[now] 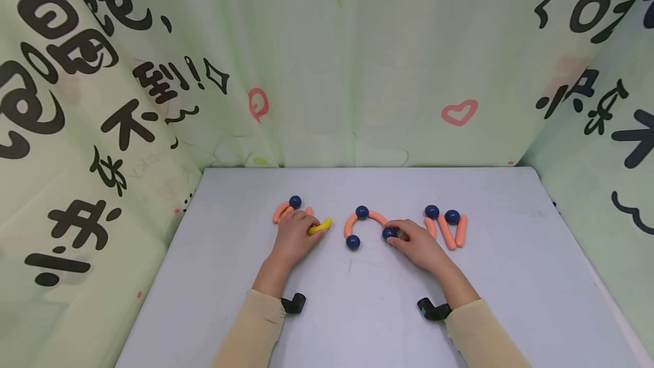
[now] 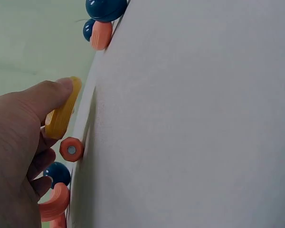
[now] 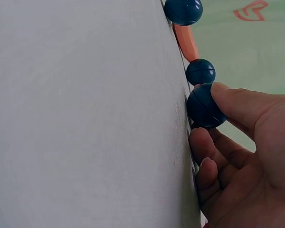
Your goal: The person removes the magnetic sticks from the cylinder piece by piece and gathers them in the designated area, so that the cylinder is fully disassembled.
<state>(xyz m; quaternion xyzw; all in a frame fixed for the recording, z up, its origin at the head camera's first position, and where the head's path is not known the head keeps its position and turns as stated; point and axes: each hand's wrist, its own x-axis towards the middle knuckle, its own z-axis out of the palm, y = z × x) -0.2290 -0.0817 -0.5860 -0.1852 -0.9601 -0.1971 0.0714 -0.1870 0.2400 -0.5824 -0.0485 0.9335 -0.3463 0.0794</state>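
Note:
My left hand (image 1: 293, 235) pinches a yellow curved stick (image 1: 323, 226) between thumb and fingers, just above the table. Under and behind that hand lie orange sticks (image 1: 280, 212) and a dark blue ball (image 1: 295, 202), partly hidden. One orange stick (image 2: 72, 149) shows a metal end in the left wrist view. At the middle stands an arch of two curved orange sticks (image 1: 349, 226) with a blue ball (image 1: 361, 212) between them and another ball (image 1: 352, 242) at its left end. With thumb and fingers, my right hand (image 1: 420, 247) grips the blue ball (image 3: 206, 105) at the arch's right end.
Right of the right hand lie several straight orange sticks (image 1: 461, 231) and two blue balls (image 1: 452, 217). The white table (image 1: 352, 311) ends at a printed curtain (image 1: 357, 72) at the back and sides. A black wrist device (image 1: 433, 309) sits by each sleeve.

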